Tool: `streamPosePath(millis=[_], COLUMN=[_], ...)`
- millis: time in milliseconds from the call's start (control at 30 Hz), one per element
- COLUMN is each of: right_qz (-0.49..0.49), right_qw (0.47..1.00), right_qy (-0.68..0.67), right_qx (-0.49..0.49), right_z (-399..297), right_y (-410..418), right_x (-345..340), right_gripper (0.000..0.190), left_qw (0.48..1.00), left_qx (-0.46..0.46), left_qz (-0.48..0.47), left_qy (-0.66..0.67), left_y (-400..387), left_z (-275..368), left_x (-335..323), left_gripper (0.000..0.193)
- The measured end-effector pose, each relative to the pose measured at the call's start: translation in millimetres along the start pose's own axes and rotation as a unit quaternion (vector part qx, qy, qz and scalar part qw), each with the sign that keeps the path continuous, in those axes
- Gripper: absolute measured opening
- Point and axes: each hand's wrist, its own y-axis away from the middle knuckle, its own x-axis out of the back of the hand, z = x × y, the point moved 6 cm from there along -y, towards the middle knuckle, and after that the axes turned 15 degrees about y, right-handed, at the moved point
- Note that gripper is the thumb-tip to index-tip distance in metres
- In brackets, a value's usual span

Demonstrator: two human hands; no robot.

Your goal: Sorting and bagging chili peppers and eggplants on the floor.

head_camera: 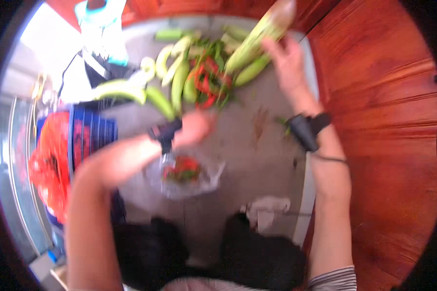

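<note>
My right hand [288, 63] is at the upper right, its fingertips over the edge of a long, thick, pale green vegetable stalk [253, 42], perhaps celtuce. The stalk slants up across the red wooden panel, and blur hides whether the hand grips it. My left hand [196, 127] is a blur over the middle of the grey floor, its fingers indistinct. Just beyond it lies a heap of red and green chili peppers [208, 82], ringed by long light-green vegetables [181, 82]. Nearer me, partly under my left wrist, a clear plastic bag [207, 182] holds red and green peppers [184, 168].
Blue plastic baskets [94, 127] and a red plastic bag [52, 160] stand at left. A whitish cloth or crumpled paper [267, 211] lies near my dark-clad legs [262, 251]. Red wooden panels [378, 145] border the right side and back. A brown smear [260, 122] marks the floor.
</note>
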Motion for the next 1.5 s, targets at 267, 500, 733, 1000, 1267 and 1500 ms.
streamPosePath(millis=[267, 500, 733, 1000, 1267, 1500], right_qz=[-0.046, -0.215, -0.273, -0.270, -0.172, -0.148], right_qw=[0.985, 0.948, 0.938, 0.942, 0.937, 0.937], right_qy=[-0.159, -0.224, -0.169, -0.130, -0.229, -0.230], right_qx=[0.043, -0.065, -0.128, -0.151, -0.200, -0.217], right_z=[-91, -96, -86, -68, -60, -41], right_y=[46, 142, 219, 257, 209, 208], right_x=[-10, -93, -166, -179, -137, -145], right_gripper=[0.035, 0.031, 0.030, 0.029, 0.028, 0.027], left_qw=[0.938, 0.920, 0.862, 0.916, 0.983, 0.887], left_qx=[0.342, 0.357, 0.170, 0.104, -0.021, 0.141], left_qz=[-0.056, 0.108, 0.191, 0.196, 0.160, 0.197], left_qy=[0.018, -0.125, 0.439, 0.334, 0.093, 0.394], left_y=[116, 196, 230, 256, 240, 140], left_z=[86, 19, 15, 14, 98, 100], left_x=[67, 12, 54, 13, 63, 65], left_gripper=[0.094, 0.061, 0.052, 0.046, 0.099, 0.100])
